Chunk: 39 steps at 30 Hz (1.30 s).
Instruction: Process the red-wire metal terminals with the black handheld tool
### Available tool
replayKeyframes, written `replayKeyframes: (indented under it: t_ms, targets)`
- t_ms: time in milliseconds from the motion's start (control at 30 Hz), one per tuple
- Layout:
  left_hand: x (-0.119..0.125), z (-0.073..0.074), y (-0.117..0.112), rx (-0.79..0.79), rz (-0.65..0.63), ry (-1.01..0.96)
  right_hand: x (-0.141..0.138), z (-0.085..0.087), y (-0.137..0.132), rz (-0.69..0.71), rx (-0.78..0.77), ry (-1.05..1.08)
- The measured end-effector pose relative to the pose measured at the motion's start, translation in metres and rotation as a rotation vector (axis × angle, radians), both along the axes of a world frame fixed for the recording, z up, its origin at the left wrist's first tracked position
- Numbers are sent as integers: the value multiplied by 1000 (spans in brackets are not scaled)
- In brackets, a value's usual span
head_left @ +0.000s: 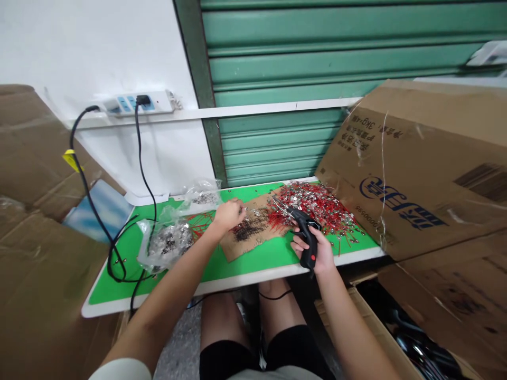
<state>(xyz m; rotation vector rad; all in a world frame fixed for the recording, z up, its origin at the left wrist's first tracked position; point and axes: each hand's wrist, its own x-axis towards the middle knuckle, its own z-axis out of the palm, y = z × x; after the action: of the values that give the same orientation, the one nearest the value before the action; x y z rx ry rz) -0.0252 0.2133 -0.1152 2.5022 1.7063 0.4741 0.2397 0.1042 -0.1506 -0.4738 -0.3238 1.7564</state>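
A black glue gun [306,232] is gripped in my right hand [322,250]. Its slim metal tip points up and left, over the edge of a pile of red sticks or wires with shiny silver ends [312,203]. Just left of the cardboard's middle, my left hand [230,214] is pinched closed; whatever sits between its fingertips is too small to name. Small dark and silver pieces [249,227] lie scattered on the flat cardboard sheet [233,250]. Beside my left forearm a clear plastic bag [168,243] holds shiny metal bits, and a second clear bag [204,196] lies behind it.
The green tabletop [253,265] has a white rim. A power strip [144,103] hangs on the wall, with black cords [140,158] running down across the table's left. Large cardboard boxes [428,174] stand at both sides. Behind is a green roller shutter [317,63].
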Motion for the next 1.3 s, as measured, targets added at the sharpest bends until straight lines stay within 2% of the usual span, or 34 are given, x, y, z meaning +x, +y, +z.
replayKeyframes:
  t_ms: [167,300,400,633,867,1133,1300]
  targets:
    - [-1,-3,-34,-60,99,-241,-1,1,1,-8,1,-15]
    - [0,-13,-61,-136,116,-445,0,0,1,42,2,10]
    - [4,-19,-75,-136,187,-576,2,-2,1,83,2,24]
    - [18,-16,-96,-89,344,-668,6,-5,1,164,28,3]
    - [17,-13,-104,-47,414,-697,7,-5,1,203,5,20]
    - [8,-18,-97,-111,293,-790,5,-2,-6,124,-1,29]
    - [4,-32,-89,-187,248,-816,3,-2,-8,55,15,16]
